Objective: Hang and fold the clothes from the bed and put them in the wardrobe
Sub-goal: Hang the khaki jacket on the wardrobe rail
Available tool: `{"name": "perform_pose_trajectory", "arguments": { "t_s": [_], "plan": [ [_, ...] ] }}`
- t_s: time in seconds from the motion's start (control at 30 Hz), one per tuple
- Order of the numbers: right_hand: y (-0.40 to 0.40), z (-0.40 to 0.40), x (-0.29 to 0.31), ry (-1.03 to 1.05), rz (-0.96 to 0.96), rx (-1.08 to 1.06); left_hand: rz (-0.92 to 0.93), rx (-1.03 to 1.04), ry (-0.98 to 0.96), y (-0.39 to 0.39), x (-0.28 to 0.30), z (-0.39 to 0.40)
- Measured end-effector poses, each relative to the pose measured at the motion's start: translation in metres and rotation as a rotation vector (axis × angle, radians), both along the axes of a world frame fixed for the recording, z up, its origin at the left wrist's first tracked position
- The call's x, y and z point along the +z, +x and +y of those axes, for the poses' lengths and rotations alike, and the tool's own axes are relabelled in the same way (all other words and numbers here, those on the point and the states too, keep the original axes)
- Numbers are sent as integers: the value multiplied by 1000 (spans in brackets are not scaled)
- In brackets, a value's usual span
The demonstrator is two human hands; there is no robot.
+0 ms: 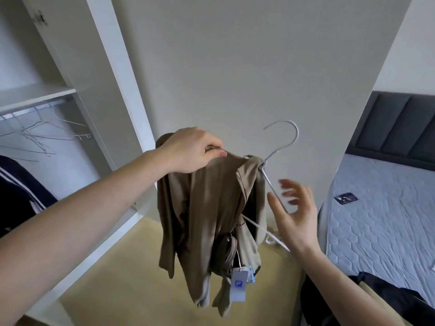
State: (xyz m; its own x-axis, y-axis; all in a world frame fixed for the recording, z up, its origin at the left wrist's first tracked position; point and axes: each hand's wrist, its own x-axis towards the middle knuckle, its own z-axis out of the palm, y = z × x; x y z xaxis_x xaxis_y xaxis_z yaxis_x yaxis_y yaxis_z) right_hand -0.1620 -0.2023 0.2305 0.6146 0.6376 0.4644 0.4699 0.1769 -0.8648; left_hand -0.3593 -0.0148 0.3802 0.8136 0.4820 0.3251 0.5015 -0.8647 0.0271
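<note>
A taupe-brown garment (207, 208) with a white price tag (239, 287) hangs partly on a grey wire hanger (280, 147). My left hand (190, 151) grips the garment's shoulder together with the hanger's left end and holds both up in front of the white wardrobe door (235, 67). My right hand (294, 212) hovers open and blurred beside the hanger's bare right arm, fingers spread, holding nothing. The wardrobe's open compartment (35, 128) is on the left. The bed (388, 208) lies on the right.
Several empty wire hangers (40, 135) hang on the wardrobe rail under a shelf (35, 95). A dark garment with white stripes (18, 191) hangs low left. A phone (346, 198) lies on the mattress, and dark clothes (388, 300) sit at the bed's near corner.
</note>
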Motion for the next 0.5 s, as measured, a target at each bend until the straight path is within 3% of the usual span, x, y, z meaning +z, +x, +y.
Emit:
{"name": "perform_pose_trajectory", "arguments": {
  "t_s": [0.07,0.17,0.23,0.33,0.4,0.5],
  "plan": [
    [-1,-9,1,112,-204,-60,-61,46,11,-6,2,3],
    [-18,-21,-19,3,-148,158,-111,128,38,-12,8,3],
    [-24,-19,-41,-229,46,273,-141,176,60,-13,14,-1],
    [-5,-4,-74,-536,436,185,-169,235,92,-11,23,-10],
    [12,9,-90,-712,594,152,-192,274,116,-9,29,-18],
    [20,29,-96,-950,888,278,-240,318,129,-6,37,-32]
  ]
}}
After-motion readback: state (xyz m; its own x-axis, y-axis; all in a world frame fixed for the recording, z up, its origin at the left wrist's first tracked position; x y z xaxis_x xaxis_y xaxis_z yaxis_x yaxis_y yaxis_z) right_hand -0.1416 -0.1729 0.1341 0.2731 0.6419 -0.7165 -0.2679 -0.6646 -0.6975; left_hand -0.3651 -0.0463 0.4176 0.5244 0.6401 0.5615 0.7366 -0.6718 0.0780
